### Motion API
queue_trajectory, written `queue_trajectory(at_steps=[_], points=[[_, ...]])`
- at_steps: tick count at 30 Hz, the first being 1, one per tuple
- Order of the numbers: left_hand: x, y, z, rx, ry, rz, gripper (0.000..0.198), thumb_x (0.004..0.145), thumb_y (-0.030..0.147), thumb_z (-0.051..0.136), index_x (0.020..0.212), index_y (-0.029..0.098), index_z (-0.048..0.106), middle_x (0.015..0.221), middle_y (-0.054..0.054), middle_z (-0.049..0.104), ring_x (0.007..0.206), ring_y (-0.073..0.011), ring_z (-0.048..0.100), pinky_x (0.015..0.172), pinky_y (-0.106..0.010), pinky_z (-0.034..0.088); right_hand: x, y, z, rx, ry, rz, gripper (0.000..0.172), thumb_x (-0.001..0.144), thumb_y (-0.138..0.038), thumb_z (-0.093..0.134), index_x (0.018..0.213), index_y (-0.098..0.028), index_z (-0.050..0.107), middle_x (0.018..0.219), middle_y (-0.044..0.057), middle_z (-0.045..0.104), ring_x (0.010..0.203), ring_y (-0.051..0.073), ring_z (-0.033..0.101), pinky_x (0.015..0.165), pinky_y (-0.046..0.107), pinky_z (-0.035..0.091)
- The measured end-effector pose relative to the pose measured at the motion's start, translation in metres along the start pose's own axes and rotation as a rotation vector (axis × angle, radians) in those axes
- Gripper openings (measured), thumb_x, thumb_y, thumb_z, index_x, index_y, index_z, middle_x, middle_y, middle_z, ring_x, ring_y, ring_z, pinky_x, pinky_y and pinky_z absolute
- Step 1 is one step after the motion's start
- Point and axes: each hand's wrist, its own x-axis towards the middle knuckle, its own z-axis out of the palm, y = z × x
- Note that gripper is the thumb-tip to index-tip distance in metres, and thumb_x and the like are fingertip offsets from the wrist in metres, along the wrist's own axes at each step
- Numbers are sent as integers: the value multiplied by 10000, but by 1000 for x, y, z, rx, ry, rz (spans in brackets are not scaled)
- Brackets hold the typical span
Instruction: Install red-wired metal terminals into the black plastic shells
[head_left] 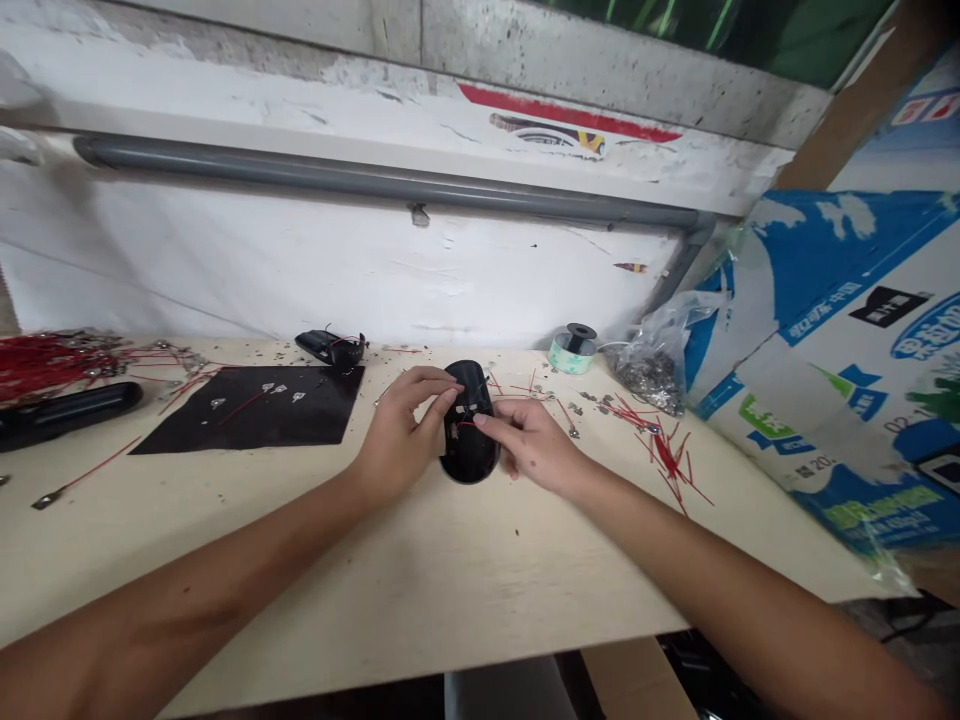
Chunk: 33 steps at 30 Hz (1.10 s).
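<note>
Between my hands is a black oval plastic shell (pixel 471 462), its hollow side facing me, with small metal pieces and a short red wire inside. My left hand (pixel 409 420) grips the shell's left side, thumb and forefinger pinched near its upper part. From the right, my right hand (pixel 536 440) holds the shell's edge, its thumb pressing on the inside near the red wire. Whether a tiny part sits between my left fingertips is too small to tell. Just beyond the shell, loose red wires with metal tabs lie on the table.
At left are a black mat (pixel 292 425) with small metal tabs, a pile of red wires (pixel 56 360) and a long black casing (pixel 67 412). Another black shell (pixel 330 347), a tape roll (pixel 570 354) and a bag of metal parts (pixel 651 370) stand behind. A printed carton (pixel 847 350) borders the right.
</note>
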Motion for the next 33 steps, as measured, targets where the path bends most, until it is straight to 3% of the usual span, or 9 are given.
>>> queue_trajectory(at_steps=[4,9,12,15,19,22,27,31,33], points=[[-2,2,2,-152,-72,-197,231,848,360,681,1050,253,712,1270,-88,591,1216,-253,551,1032,-488,455,-6,-1,14,-116,69,-68,401,905,-502,596,674,-186,507,576,-36,439,498,105,402,441,235,289],[8,-1,-2,-129,-136,-325,166,733,352,770,808,206,747,1089,-93,647,1022,-250,633,873,-440,546,-8,4,21,-232,2,-35,363,934,-466,567,703,-189,520,589,-23,497,512,119,432,466,246,284],[8,-5,-5,-102,-133,-354,168,735,355,767,751,190,735,1055,-87,661,979,-233,639,887,-408,529,-9,1,20,-269,-14,-27,349,934,-470,566,731,-187,553,620,-10,530,539,131,465,482,253,312],[-1,-7,-9,-214,-149,-448,195,761,378,749,787,186,724,962,-65,691,916,-210,647,854,-361,514,-11,-3,15,-281,45,-99,289,928,-471,571,882,-190,621,730,11,573,634,156,519,558,271,390],[-12,-4,-10,-357,-174,-613,235,723,399,785,795,185,718,801,-43,710,698,-181,644,618,-289,495,-9,0,5,-196,203,-164,228,937,-333,495,1115,-228,591,962,32,568,758,162,541,711,304,454],[-14,0,-8,-345,-174,-636,232,696,386,810,818,198,751,819,-57,741,693,-195,657,583,-290,494,-4,6,1,-99,255,-164,254,875,-283,562,1124,-235,560,975,29,562,793,164,554,769,320,468],[-14,5,-8,-302,-280,-615,192,736,389,777,782,202,778,783,-56,748,658,-174,644,556,-264,477,0,6,4,-3,249,-204,240,789,-380,732,925,-198,652,841,30,627,785,179,578,771,335,474],[-13,5,-10,-232,-359,-635,225,743,425,750,721,201,757,624,-32,682,478,-140,545,402,-243,345,-2,1,7,2,142,-202,248,797,-424,735,863,-190,688,742,11,625,692,159,546,678,312,453],[-14,1,-10,-230,-378,-607,235,748,439,741,723,206,754,615,-30,670,469,-142,540,394,-246,337,-3,0,8,10,84,-187,255,810,-437,723,856,-188,689,725,7,619,675,156,536,643,298,438]])
